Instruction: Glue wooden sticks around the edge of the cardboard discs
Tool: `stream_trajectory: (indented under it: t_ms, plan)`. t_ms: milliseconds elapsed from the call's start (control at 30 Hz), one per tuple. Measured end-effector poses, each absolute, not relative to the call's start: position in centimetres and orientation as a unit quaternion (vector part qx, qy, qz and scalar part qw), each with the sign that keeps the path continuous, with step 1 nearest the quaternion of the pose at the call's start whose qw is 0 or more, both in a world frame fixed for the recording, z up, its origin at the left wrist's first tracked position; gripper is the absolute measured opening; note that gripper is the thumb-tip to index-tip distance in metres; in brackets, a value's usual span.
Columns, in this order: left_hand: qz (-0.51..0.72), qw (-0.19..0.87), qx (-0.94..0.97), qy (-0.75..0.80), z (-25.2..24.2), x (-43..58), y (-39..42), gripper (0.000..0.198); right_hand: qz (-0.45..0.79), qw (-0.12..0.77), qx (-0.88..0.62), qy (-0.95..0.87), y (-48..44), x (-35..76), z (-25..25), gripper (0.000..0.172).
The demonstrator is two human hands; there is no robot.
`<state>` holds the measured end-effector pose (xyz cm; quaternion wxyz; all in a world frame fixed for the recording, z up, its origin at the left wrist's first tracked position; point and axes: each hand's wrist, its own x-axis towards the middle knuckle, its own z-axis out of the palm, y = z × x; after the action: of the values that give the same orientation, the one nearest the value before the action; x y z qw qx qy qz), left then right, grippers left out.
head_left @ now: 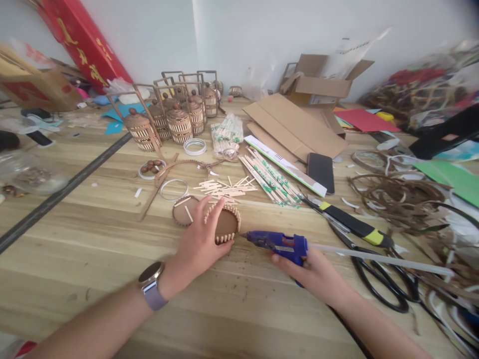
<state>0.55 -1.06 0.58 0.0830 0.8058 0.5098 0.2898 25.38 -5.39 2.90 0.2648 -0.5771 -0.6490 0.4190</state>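
In my right hand (pixel 318 271) is a blue glue gun (pixel 277 243) with a long clear glue stick (pixel 381 258) out of its back. Its nozzle points left, at the right edge of a round brown base (pixel 227 225) ringed with short upright wooden sticks. My left hand (pixel 200 242) grips this base from its left side, thumb at the near rim and fingers over the far part. Behind that hand lies a second round cardboard disc (pixel 183 212) with two loose sticks on it. A pile of short cut sticks (pixel 226 189) is spread just beyond the base.
Wrapped chopsticks (pixel 267 174), a phone (pixel 320 173), a yellow-black cutter (pixel 355 224) and black scissors (pixel 385 279) lie to the right. Finished lidded baskets (pixel 179 124) with tall handles stand at the back. Brown strips (pixel 392 189) tangle at far right; a bowl of brown beads (pixel 152 168) sits left.
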Motion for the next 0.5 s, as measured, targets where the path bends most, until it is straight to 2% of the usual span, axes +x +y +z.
stream_trajectory:
  t_ms: [500]
  plan:
    - [0.295,0.084,0.802,0.513,0.75,0.78,-1.12,0.096,0.336,0.232,-0.580,-0.705,-5.74,24.30,2.51,0.032]
